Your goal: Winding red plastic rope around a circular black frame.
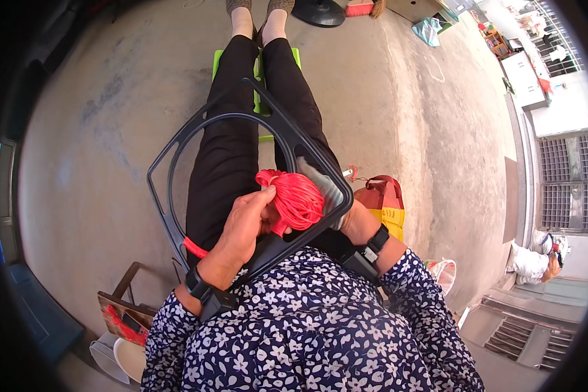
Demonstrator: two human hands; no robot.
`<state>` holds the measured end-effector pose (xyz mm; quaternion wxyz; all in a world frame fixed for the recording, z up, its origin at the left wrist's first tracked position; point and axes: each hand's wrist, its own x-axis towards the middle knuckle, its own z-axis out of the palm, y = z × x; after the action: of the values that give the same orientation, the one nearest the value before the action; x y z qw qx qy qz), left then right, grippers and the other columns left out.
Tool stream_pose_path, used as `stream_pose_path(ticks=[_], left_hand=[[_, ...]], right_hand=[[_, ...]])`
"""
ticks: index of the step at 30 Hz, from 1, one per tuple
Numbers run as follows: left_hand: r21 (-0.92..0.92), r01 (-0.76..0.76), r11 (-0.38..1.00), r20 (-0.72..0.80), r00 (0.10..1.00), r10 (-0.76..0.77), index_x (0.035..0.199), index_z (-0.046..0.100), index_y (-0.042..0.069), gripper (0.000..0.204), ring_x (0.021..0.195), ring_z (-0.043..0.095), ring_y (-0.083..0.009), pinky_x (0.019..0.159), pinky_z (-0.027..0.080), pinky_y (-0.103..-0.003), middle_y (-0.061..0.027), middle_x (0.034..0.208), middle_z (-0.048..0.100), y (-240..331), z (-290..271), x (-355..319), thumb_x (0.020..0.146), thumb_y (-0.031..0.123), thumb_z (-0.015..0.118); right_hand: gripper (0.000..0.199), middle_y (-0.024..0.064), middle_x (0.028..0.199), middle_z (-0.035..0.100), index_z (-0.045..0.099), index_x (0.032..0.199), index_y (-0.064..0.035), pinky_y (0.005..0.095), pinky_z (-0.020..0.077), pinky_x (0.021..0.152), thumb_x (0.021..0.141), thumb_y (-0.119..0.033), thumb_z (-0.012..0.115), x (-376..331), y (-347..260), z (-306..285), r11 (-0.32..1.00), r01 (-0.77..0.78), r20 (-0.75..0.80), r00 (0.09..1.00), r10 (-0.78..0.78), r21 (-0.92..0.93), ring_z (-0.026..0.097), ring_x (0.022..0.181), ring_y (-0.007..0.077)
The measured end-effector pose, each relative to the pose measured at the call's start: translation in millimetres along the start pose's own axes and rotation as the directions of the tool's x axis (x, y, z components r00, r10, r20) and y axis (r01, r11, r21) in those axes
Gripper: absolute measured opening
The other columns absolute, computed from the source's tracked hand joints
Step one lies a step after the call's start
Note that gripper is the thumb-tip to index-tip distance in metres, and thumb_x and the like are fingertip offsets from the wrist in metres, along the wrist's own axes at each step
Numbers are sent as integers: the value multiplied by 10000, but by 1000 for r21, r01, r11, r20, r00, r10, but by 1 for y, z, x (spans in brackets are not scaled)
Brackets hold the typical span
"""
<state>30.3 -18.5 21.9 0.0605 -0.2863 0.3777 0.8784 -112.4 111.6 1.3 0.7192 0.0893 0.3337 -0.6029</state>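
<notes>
A thick bundle of red cord (298, 201) is pinched in my left hand (245, 222), with the thumb on top of its looped end. Across my thighs lies a black plastic frame (165, 171), squarish with a large round opening. Red cord is wound around part of its left lower side. My right hand (354, 223) is at the frame's right corner, reaching beneath it. Its fingers are hidden behind the frame and the bundle. A pale, translucent patch (320, 181) shows in the corner gap; I cannot tell what it is.
My outstretched legs rest on a green stool (297, 57). Right of my hip is a red and yellow bag (389, 219), with a basket (443, 274) behind it. At lower left, a wooden seat (114, 307) holds more red cord beside a white bowl (129, 358). A black round base (319, 12) stands beyond my feet.
</notes>
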Motion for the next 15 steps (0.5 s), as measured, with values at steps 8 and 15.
stream_pose_path(ticks=[8, 15], left_hand=[[-184, 133, 974, 85, 989, -119, 942, 617, -25, 386, 717, 650, -196, 652, 529, -306, -130, 841, 666, -8, -6, 3, 975, 297, 406], [-144, 255, 956, 192, 955, -226, 1051, 574, -84, 351, 750, 624, -230, 715, 507, -329, -163, 878, 637, -4, -10, 2, 940, 213, 426]], right_hand=[[263, 107, 958, 647, 585, 999, -53, 334, 520, 797, 923, -299, 532, 27, -12, -36, 860, 492, -147, 869, -473, 135, 629, 868, 217], [407, 114, 970, 622, 494, 1225, -64, 477, 484, 902, 886, -282, 550, -82, -32, -33, 618, 786, -425, 567, -706, 24, 613, 946, 264]])
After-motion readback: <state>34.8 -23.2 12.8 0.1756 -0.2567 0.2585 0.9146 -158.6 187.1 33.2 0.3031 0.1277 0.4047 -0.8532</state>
